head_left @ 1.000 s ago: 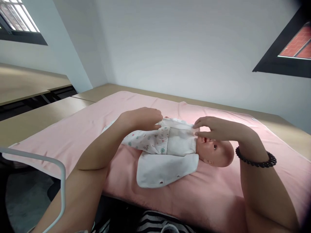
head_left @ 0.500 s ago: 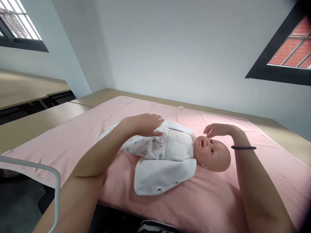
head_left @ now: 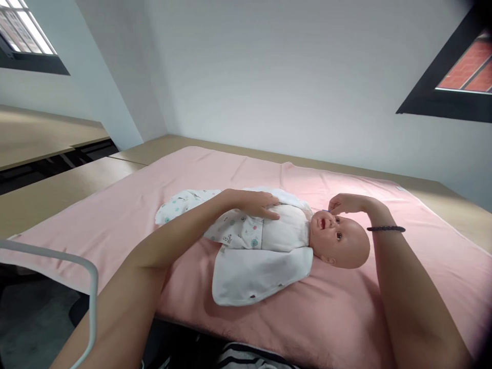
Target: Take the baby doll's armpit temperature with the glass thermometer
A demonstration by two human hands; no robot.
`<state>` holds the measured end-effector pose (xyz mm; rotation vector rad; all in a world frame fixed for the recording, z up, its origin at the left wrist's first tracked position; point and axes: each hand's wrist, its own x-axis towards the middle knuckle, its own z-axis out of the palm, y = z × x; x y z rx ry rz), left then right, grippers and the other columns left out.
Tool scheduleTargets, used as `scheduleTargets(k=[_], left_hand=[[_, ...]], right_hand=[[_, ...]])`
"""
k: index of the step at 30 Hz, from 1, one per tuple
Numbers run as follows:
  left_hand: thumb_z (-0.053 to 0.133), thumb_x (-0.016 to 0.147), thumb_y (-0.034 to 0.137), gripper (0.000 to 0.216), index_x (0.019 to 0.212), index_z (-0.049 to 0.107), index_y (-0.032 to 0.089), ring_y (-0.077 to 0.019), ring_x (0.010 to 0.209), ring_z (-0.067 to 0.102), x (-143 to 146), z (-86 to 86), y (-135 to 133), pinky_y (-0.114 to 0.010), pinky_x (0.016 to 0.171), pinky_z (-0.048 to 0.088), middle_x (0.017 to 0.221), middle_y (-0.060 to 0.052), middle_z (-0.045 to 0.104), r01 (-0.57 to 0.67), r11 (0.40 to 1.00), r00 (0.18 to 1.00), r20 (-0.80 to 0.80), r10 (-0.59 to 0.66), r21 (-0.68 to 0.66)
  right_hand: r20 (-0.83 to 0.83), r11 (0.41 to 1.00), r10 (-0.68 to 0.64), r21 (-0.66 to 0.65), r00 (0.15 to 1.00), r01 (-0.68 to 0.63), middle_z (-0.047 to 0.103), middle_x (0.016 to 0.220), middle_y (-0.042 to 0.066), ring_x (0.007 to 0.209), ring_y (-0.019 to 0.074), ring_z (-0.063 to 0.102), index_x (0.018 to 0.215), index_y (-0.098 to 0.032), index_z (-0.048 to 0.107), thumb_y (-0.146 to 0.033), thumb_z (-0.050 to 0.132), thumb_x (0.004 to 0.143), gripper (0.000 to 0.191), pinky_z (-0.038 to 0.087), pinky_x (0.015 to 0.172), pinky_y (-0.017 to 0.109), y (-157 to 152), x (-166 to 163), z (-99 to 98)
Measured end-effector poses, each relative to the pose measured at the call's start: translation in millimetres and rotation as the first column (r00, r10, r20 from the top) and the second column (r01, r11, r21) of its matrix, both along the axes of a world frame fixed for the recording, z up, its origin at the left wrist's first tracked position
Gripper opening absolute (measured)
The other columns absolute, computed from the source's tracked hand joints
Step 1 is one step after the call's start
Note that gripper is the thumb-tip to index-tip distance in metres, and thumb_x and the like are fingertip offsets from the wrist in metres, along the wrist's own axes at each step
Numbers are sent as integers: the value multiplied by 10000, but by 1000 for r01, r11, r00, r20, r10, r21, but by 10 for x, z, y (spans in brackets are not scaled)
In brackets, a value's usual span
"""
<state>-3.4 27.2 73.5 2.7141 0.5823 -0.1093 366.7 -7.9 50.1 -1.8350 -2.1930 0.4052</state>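
Observation:
A baby doll (head_left: pixel 340 241) lies on its back on a pink sheet (head_left: pixel 126 205), head to the right, wrapped in a white patterned swaddle (head_left: pixel 230 228). A white flap (head_left: pixel 253 271) of the wrap is spread on the sheet in front of the doll. My left hand (head_left: pixel 255 202) lies flat on the doll's chest, fingers stretched out. My right hand (head_left: pixel 348 203), with a dark bead bracelet at the wrist, hovers just behind the doll's face, fingers curled together; whether they pinch anything is hidden.
The sheet covers a tan wooden table (head_left: pixel 57 189) against a white wall. A white curved rail (head_left: pixel 82 266) stands at the near left. Striped fabric (head_left: pixel 246 359) shows at the bottom edge. More tables (head_left: pixel 42 133) lie at the far left.
My left hand let go of the wrap's edge, lifted, then came down flat on the doll's chest. My right hand released the wrap by the neck and drew back behind the face.

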Motion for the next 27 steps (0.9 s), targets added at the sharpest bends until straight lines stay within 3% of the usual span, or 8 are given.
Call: scheduleTargets(k=[3,7,10,12,15,19,24,27], left_hand=[[439,964,603,438,977,553,181,-153,844,518,25,-25,61,-276,766,410,1045,-33,588,13,999,1000,-20,-14,-46],[447,877,754,554,1001,534,221,-229,947,540,53,-69,157,-347,823,440,1158,-71,532,-50,994,997,-66,44,-92],[455,838,792,590,1036,550,244,-276,1057,526,45,-76,190,-387,891,436,1233,-78,512,-70,990,995,-78,61,-125],[455,840,786,581,1043,554,250,-283,1103,514,38,-76,200,-391,920,429,1243,-74,514,-55,988,996,-74,44,-145],[446,855,782,571,1043,540,251,-280,1141,503,38,-88,214,-392,949,421,1231,-71,508,-40,989,997,-74,30,-144],[444,856,788,579,1055,534,252,-278,1108,513,41,-107,228,-387,913,431,1202,-70,510,-47,991,995,-88,37,-122],[442,906,720,526,1112,580,257,-240,1055,551,-1,-109,310,-365,911,443,1177,-59,550,26,988,1000,-4,-27,-150],[422,938,660,492,1080,631,238,-236,1105,560,-47,-193,478,-366,990,434,1175,-73,577,-66,993,982,171,82,-99]], right_hand=[[-89,993,-49,-108,995,40,717,825,135,709,167,628,808,-132,711,-293,587,810,203,427,616,303,-12,109,164],[-258,996,-85,3,962,89,717,993,131,880,218,646,935,-176,669,-368,623,831,223,497,741,344,17,111,397],[-402,998,64,18,913,-62,721,1042,117,934,234,649,925,-198,681,-401,695,837,222,516,827,378,-9,-100,510],[-391,984,135,-55,910,-170,727,1003,108,939,242,652,895,-198,691,-426,722,835,238,510,820,382,-34,-290,538],[-278,966,165,-148,946,-212,719,880,66,863,220,641,835,-200,688,-467,743,806,274,478,752,357,-38,-530,507],[-323,937,190,-223,927,-270,712,825,50,825,201,634,848,-187,720,-510,776,758,339,472,751,339,33,-663,379],[-387,850,280,-325,879,-414,746,1035,86,998,228,655,1094,-192,763,-505,749,803,428,502,902,359,185,-635,222],[-322,818,342,-361,883,-448,740,1127,94,1063,250,660,1145,-193,768,-491,714,833,435,500,954,370,270,-651,198]])
